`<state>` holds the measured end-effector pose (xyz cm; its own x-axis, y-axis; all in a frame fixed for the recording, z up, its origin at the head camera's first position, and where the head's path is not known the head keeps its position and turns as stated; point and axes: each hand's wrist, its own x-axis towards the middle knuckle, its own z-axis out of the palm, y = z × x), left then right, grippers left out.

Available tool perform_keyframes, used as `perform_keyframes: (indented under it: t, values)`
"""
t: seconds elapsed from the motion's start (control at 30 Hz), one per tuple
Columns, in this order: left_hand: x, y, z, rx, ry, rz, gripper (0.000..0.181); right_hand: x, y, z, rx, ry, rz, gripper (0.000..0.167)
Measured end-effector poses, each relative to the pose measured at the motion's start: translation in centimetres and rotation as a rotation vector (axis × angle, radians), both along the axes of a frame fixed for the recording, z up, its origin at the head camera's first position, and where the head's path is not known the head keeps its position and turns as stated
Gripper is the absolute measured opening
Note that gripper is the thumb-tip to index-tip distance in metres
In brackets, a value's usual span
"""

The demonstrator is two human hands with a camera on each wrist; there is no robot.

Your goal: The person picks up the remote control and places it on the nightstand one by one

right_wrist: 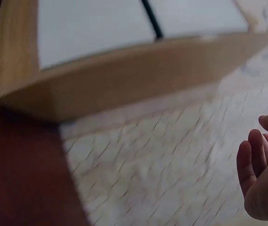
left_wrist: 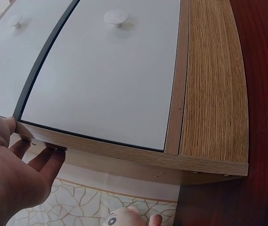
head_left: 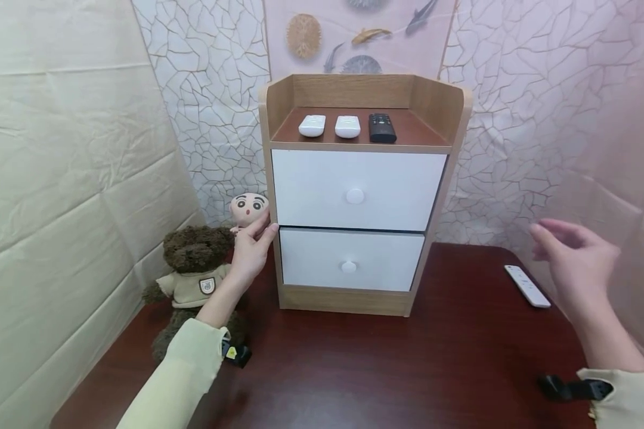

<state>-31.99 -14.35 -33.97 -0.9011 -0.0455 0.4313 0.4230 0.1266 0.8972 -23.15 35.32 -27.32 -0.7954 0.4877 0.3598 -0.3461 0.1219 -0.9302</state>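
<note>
A small wood-edged cabinet with two white drawers stands on the dark red table; both drawers look pushed in. My left hand grips its left side edge near the gap between the drawers. In the left wrist view the thumb of that hand lies at the front edge and the fingers bend against the side panel. My right hand is in the air to the right of the cabinet, fingers loosely bent, holding nothing. Below it on the table lies a white remote control.
Two white remotes and a black remote lie on the cabinet's top. A brown teddy bear and a pink-faced plush doll sit left of the cabinet. Cloth-covered walls border the table.
</note>
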Motion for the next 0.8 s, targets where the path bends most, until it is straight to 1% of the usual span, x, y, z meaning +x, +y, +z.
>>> perform_keyframes:
  t: [0.07, 0.13, 0.23, 0.3, 0.4, 0.47, 0.6, 0.73, 0.77, 0.8]
  values:
    - [0.0, -0.1, 0.0, 0.005, -0.008, -0.004, 0.052, -0.2, 1.4, -1.8, -0.070, -0.001, -0.023, 0.013]
    - [0.0, -0.2, 0.0, 0.006, -0.014, -0.008, 0.053, -0.5, 2.8, -3.5, -0.118, -0.013, -0.047, 0.015]
    - [0.0, -0.2, 0.0, 0.012, -0.016, -0.010, 0.053, -0.7, 4.6, -5.7, -0.152, -0.061, -0.091, 0.016]
    - [0.0, -0.2, 0.0, 0.013, -0.014, -0.007, 0.053, -0.8, 5.7, -7.2, -0.181, -0.100, -0.091, 0.017]
    - [0.0, -0.2, 0.1, 0.017, -0.005, 0.000, 0.053, -1.2, 7.0, -9.2, -0.194, -0.158, -0.097, 0.019]
    - [0.0, -0.2, 0.1, 0.020, -0.001, 0.003, 0.052, -1.4, 7.7, -10.4, -0.204, -0.188, -0.091, 0.019]
    - [0.0, 0.0, 0.2, 0.030, 0.002, 0.004, 0.051, -1.8, 8.8, -12.6, -0.203, -0.236, -0.110, 0.022]
    - [0.1, 0.0, 0.2, 0.022, 0.008, 0.007, 0.050, -2.3, 9.2, -14.3, -0.277, -0.257, -0.128, 0.023]
    - [0.1, 0.0, 0.1, 0.021, 0.011, 0.004, 0.051, -2.4, 9.3, -14.6, -0.288, -0.263, -0.131, 0.026]
    - [0.1, -0.1, 0.1, 0.021, 0.013, 0.003, 0.051, -2.6, 9.3, -14.9, -0.302, -0.269, -0.135, 0.032]
